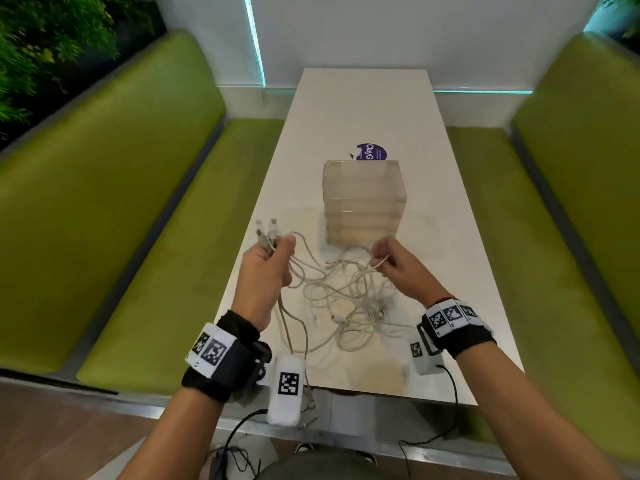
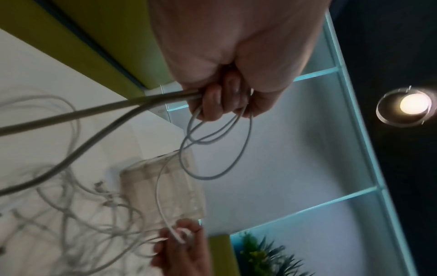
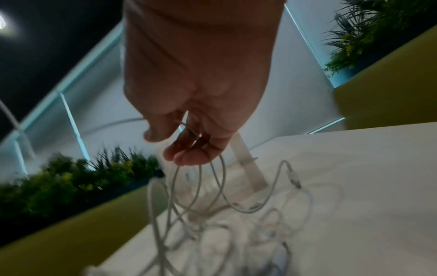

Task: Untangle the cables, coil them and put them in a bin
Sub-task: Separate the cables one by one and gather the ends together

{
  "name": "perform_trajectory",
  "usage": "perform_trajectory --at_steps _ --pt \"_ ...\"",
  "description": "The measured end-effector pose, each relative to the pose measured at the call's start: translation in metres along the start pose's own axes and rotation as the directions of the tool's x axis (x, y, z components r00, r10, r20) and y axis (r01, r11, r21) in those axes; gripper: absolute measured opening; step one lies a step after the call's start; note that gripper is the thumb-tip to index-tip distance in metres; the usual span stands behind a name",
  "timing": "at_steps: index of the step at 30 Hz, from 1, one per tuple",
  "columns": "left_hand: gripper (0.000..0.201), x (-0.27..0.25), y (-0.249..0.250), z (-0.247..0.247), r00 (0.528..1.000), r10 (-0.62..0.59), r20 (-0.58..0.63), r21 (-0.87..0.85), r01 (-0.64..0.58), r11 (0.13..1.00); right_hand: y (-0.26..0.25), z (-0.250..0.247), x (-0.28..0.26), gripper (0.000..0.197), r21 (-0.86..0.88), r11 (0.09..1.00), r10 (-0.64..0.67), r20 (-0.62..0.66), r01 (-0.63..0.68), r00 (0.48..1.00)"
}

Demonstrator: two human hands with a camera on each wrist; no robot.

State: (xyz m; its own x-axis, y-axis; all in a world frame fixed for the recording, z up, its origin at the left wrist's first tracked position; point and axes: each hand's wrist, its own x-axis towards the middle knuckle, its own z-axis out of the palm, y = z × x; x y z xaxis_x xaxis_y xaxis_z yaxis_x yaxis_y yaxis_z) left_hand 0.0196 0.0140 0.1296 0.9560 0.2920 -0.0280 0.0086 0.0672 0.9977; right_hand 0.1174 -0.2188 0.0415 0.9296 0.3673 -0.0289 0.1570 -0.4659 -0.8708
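A tangle of white cables [image 1: 346,299] lies on the white table [image 1: 367,109] in front of me. My left hand [image 1: 273,261] is raised at the left of the pile and grips a bundle of cable ends, whose plugs [image 1: 266,228] stick up above the fist. In the left wrist view its fingers [image 2: 217,100] curl round thick and thin strands. My right hand [image 1: 388,259] is held over the pile's right side and pinches a thin white cable [image 3: 220,179] that loops down into the tangle. A stack of clear bins [image 1: 363,202] stands just behind the cables.
A purple round sticker [image 1: 371,152] lies behind the bins. Green bench seats [image 1: 145,244] flank the table on both sides. Plants [image 1: 41,46] fill the far left corner. Some cables hang over the table's near edge [image 1: 308,407].
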Motion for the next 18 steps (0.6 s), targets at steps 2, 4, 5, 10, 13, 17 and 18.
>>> perform_trajectory --at_steps 2,4,5,10,13,17,18 --pt "0.035 -0.001 -0.014 0.007 0.999 -0.035 0.031 0.138 0.031 0.990 -0.016 0.002 -0.006 0.014 0.027 0.998 -0.065 0.091 0.062 0.994" --pt "0.031 -0.003 -0.029 0.016 0.995 -0.048 0.085 0.234 0.027 0.972 -0.031 0.006 -0.010 0.015 0.039 0.995 -0.091 0.133 0.087 0.987" --pt "0.029 -0.005 -0.036 0.021 0.992 -0.053 0.117 0.268 0.020 0.963 -0.039 0.007 -0.012 0.013 0.041 0.995 -0.101 0.128 0.096 0.987" --pt "0.038 -0.010 -0.047 0.038 0.972 -0.084 0.217 0.299 0.016 0.954 -0.061 0.014 -0.009 0.007 -0.018 0.994 -0.109 0.044 0.110 0.993" --pt "0.030 -0.012 -0.046 0.044 0.957 -0.095 0.273 0.310 0.006 0.951 -0.067 0.018 -0.008 0.008 -0.035 0.997 -0.074 0.033 0.075 0.997" --pt "0.015 -0.008 -0.047 0.044 0.978 -0.036 0.205 0.378 -0.045 0.925 -0.072 0.026 -0.010 0.015 -0.045 0.997 -0.062 0.042 0.064 0.997" --pt "0.018 -0.007 -0.047 0.041 0.986 0.000 0.167 0.407 -0.069 0.911 -0.073 0.026 -0.010 0.014 -0.048 0.997 -0.058 0.048 0.061 0.997"
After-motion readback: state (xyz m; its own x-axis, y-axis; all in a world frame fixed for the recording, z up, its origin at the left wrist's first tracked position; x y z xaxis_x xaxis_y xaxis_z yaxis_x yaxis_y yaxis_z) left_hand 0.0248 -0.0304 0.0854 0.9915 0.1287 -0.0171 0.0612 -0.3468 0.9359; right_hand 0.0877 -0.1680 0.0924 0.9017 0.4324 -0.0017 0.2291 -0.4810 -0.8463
